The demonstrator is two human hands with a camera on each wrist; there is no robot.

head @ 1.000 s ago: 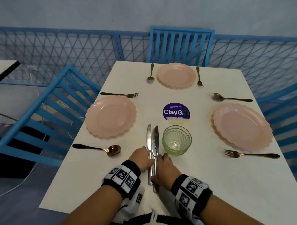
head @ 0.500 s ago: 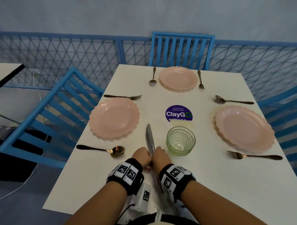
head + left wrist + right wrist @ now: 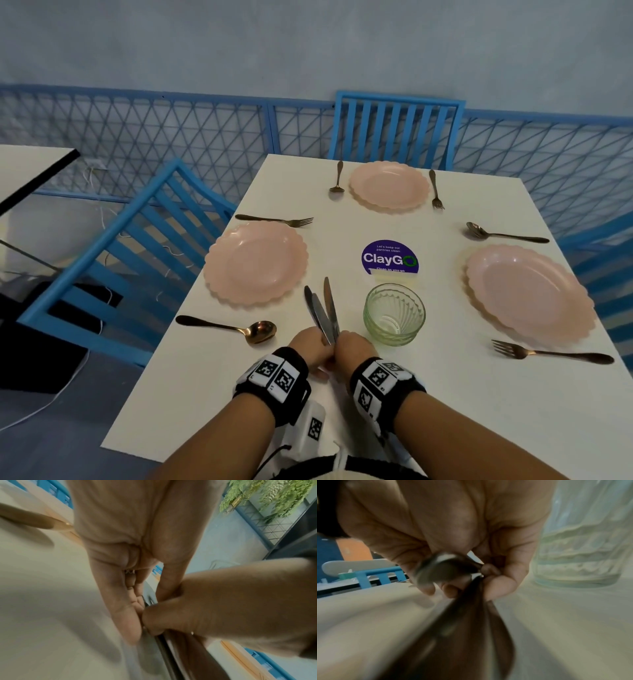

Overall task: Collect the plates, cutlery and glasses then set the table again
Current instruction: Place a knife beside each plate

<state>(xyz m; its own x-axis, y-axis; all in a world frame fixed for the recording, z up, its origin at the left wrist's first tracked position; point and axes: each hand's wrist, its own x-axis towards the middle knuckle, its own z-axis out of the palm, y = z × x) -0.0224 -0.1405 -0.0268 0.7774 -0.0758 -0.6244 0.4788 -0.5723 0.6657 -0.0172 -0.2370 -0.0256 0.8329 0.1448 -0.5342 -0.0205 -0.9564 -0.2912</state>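
Observation:
Three silver knives point(image 3: 322, 311) fan out with blades pointing away from me, their handles bunched between both hands near the table's front. My left hand point(image 3: 310, 346) pinches the handles from the left, while my right hand point(image 3: 352, 347) curls its fingers round them from the right. In the right wrist view the dark handles point(image 3: 453, 628) run out of my fist point(image 3: 462, 585). The left wrist view has my left hand point(image 3: 147, 615) pressed against the right hand point(image 3: 223, 608). A green ribbed glass point(image 3: 394, 313) stands just right of the knives. Pink scalloped plates lie at left point(image 3: 256, 263), far point(image 3: 388, 186) and right point(image 3: 529, 294).
Bronze cutlery lies by the plates: a spoon point(image 3: 239, 330) and fork point(image 3: 274, 220) at left, a spoon point(image 3: 337, 178) and fork point(image 3: 435, 190) far, a spoon point(image 3: 503, 234) and fork point(image 3: 551, 354) at right. A purple sticker point(image 3: 389, 257) marks the white table point(image 3: 445, 411). Blue chairs point(image 3: 113, 260) surround it.
The knives lay side by side on the table; both hands have closed on the handles, and the blades now spread apart and lean to the left.

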